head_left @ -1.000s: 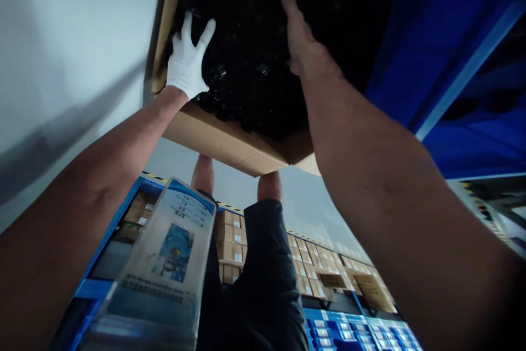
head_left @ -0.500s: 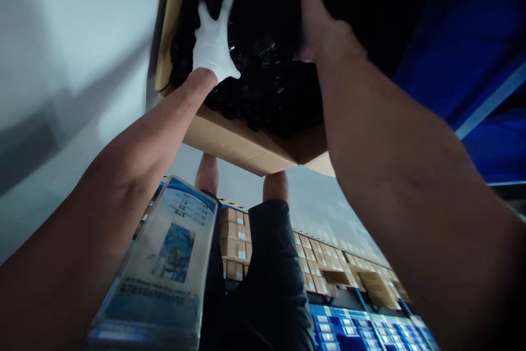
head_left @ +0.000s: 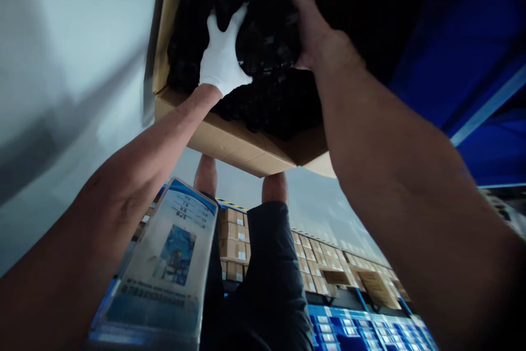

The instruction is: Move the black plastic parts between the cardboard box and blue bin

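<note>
Black, glossy parts fill the open cardboard box (head_left: 230,145) in front of me, and both my hands are in it. My white-gloved left hand (head_left: 222,61) and bare right hand (head_left: 316,33) curl their fingers around one dark bundle (head_left: 265,44), gripping it from either side. Below hangs a clear badge sleeve (head_left: 164,269), with stacked cartons (head_left: 232,244) behind.

Warehouse: blue steel racking (head_left: 472,115), shelves stacked with labelled cardboard cartons (head_left: 232,230), rows of blue bins (head_left: 349,332).
</note>
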{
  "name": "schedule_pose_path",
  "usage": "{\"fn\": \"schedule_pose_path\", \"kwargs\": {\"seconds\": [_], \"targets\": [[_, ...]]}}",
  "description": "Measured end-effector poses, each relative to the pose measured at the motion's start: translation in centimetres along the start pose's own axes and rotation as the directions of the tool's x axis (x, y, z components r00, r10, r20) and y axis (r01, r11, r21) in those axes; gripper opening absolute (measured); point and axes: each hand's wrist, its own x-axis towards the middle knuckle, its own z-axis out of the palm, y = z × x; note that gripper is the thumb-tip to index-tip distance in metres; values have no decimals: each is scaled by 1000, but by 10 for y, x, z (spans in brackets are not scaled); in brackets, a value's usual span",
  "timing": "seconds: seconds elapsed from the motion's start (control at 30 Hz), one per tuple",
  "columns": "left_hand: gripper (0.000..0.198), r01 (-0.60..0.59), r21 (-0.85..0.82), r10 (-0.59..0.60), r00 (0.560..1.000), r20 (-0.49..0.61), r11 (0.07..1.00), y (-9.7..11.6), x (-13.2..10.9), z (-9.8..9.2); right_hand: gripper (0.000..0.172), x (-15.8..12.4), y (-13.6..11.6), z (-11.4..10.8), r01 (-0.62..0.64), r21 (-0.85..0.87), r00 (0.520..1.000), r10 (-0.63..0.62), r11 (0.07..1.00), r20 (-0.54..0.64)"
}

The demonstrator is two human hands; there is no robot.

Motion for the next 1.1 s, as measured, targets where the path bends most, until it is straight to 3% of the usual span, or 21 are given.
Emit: {"fn": "schedule_pose_path", "kwargs": {"seconds": [0.07,0.17,0.23,0.4,0.53,0.63,0.77,0.93,1.0,1.1], "targets": [[135,-11,29,11,1000,8,1000,-1,-6,-1,51,-9,3,7,-107,41,993,105,993,53],[153,2,87,-8,998,66,996,-2,-14,-5,55,-25,4,19,-135,92,988,128,987,83],[153,30,91,-35,998,56,995,-1,-22,-10,56,-35,5,27,-145,119,987,135,982,85],[122,58,97,-48,994,-103,994,4,-61,-20,44,-67,9,47,-126,206,984,96,970,148],[96,107,142,-83,982,-167,984,19,-109,-29,51,-116,14,61,-54,267,988,12,962,156],[100,88,160,-62,986,-156,983,37,-142,-38,39,-165,11,65,62,290,991,-94,955,100],[103,-55,141,76,986,-147,988,73,-164,-48,27,-225,-9,55,202,306,978,-210,930,-7],[103,-206,41,208,975,-76,978,145,-148,-47,32,-271,-48,4,281,172,949,-247,944,-198],[104,-249,2,248,967,-55,969,169,-126,-44,35,-273,-64,-20,283,83,933,-254,955,-256],[105,-371,25,371,928,-11,928,190,-82,-38,44,-255,-94,-46,267,-4,940,-261,964,-218]]}}
